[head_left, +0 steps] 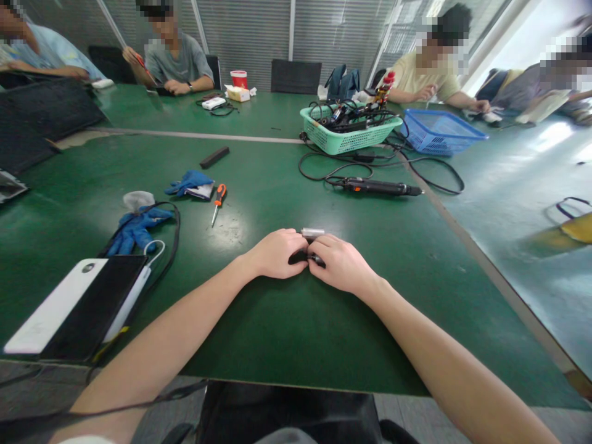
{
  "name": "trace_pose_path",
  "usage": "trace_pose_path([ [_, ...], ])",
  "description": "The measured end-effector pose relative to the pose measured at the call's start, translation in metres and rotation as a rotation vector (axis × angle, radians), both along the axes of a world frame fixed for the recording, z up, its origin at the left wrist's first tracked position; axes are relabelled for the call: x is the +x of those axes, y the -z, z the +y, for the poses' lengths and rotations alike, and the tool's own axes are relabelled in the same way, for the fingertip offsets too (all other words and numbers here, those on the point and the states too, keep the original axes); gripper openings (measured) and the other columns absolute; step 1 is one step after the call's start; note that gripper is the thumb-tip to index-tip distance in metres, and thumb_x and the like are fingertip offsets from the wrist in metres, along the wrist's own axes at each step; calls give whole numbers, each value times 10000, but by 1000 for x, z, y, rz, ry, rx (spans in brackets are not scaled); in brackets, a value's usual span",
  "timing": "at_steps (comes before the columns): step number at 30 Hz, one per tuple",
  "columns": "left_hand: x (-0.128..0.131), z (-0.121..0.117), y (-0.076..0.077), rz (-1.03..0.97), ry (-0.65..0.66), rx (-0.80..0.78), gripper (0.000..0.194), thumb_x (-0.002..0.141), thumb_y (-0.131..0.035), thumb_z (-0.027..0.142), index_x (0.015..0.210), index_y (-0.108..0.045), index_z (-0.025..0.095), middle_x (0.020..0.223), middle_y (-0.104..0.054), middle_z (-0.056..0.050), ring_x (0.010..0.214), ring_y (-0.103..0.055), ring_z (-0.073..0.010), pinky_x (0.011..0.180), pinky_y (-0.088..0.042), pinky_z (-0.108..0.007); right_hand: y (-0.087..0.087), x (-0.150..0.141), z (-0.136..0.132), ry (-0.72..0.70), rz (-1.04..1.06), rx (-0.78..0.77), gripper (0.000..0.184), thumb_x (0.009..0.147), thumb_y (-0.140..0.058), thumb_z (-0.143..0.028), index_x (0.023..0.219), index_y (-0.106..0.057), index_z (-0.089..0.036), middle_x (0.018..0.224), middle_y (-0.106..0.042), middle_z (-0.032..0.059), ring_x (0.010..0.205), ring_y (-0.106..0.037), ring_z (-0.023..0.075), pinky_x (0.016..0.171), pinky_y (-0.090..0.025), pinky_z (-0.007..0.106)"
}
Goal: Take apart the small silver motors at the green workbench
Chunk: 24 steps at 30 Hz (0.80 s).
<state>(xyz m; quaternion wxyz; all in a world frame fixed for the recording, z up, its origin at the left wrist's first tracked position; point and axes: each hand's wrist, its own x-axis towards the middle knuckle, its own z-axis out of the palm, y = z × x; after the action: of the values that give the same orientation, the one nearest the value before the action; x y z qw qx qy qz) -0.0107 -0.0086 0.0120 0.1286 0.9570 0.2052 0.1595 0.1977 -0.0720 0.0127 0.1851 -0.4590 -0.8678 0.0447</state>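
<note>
Close together over the green table (296, 333), my left hand (276, 254) and my right hand (343, 261) are both closed around a small black and silver object (312, 233). Its silver cylindrical end shows beyond my fingertips, and black parts show between my palms. The fingers hide most of it, so I cannot tell its kind or whether it is one piece. An orange-handled screwdriver (219, 200) lies to the left, beyond my left hand. Farther off on the right rests a black electric screwdriver (382, 187) with its cable.
Blue gloves (134, 231), a white and black flat device (78, 308) and cables lie left. A dark bar (214, 157) lies farther back. Behind are a green basket (345, 142) of tools and cables and a blue basket (439, 135). Several people sit around the table.
</note>
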Motion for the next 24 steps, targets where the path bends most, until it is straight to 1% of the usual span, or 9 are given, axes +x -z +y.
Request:
trace_pose_path([
  [11,2,0,-1,-7,12,-2,137,861,-602,315,833,-544,194,873,-638,-52,815,-581,-203,776,-455,-354,4,1,0,9,20,13,31,888,-592,-195,886,-623,-202,975,-678,85,948,-617,235,868,-506,366],
  [24,4,-1,-4,4,8,1,123,856,-598,306,848,-547,194,902,-649,-56,833,-585,-206,771,-455,-355,0,3,0,10,37,-1,44,881,-606,-206,919,-626,-194,989,-693,88,966,-629,242,874,-513,368],
])
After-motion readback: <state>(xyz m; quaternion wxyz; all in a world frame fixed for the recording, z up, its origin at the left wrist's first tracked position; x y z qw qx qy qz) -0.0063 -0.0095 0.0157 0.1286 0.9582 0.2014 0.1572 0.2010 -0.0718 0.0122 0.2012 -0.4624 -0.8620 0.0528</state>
